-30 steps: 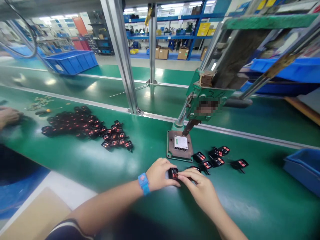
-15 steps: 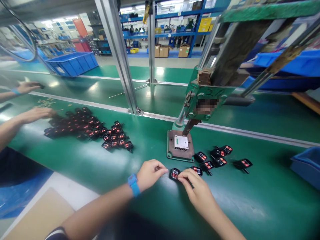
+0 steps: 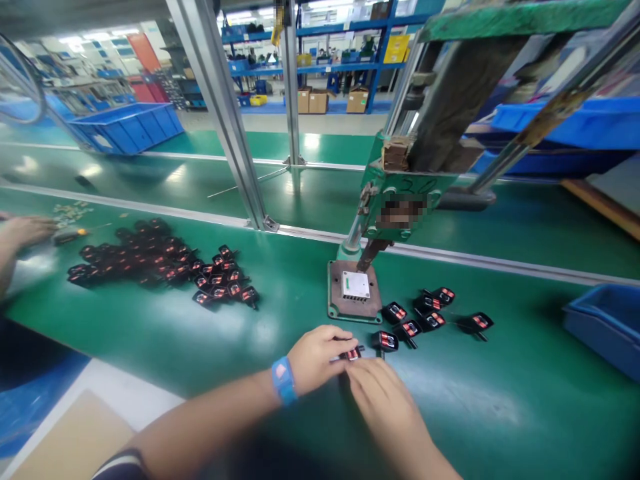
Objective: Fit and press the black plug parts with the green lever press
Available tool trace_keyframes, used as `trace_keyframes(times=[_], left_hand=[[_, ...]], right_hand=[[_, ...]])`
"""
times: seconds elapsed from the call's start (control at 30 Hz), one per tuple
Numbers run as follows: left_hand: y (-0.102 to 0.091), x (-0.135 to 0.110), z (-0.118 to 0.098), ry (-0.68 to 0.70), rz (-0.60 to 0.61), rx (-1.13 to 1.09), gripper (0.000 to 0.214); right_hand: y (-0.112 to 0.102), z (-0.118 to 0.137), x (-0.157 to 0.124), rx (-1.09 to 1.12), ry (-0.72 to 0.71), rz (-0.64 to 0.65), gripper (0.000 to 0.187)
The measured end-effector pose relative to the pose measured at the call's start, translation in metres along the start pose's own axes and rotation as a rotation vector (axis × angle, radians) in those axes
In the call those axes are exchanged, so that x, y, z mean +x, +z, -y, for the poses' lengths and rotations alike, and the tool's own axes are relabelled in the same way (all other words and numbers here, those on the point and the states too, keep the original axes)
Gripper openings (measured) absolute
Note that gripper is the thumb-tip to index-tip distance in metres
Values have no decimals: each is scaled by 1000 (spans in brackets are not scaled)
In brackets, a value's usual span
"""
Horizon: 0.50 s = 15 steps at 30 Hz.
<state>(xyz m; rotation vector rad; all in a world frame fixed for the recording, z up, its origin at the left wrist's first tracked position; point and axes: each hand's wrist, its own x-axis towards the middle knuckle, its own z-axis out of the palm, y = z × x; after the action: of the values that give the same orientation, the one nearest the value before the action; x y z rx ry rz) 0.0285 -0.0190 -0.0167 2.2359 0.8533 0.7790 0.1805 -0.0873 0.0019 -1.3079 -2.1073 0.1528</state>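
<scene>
My left hand, with a blue wristband, and my right hand meet on the green belt and pinch one small black part with red inserts between their fingertips. Both hands are closed on it. Just beyond them lie several more black parts, scattered to the right of a press base that carries a white block. A big pile of the same black parts lies to the left.
A green hand press rises behind the base. An aluminium post stands at the belt rail. A blue bin sits at the right edge. Another person's hand works at the far left, near small loose pieces.
My left hand has come back onto the part, and both hands have drawn it slightly nearer. The other person's hands have pulled back to the left.
</scene>
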Motion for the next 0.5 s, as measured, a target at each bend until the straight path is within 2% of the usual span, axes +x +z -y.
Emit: trace_keyframes(times=[0.07, 0.2, 0.4, 0.43, 0.5], left_hand=[[0, -2, 1, 40, -11, 26, 30], [-7, 0, -2, 91, -4, -13, 35], [-7, 3, -13, 5, -77, -84, 34], [-5, 3, -13, 2, -79, -81, 34], [-3, 2, -12, 10, -71, -75, 36]], right_hand=[[2, -1, -10, -19, 9, -10, 17], [7, -8, -19, 42, 114, -2, 12], [6, -8, -20, 255, 259, 70, 5], [4, -8, -21, 248, 303, 52, 2], [1, -8, -22, 183, 413, -38, 11]])
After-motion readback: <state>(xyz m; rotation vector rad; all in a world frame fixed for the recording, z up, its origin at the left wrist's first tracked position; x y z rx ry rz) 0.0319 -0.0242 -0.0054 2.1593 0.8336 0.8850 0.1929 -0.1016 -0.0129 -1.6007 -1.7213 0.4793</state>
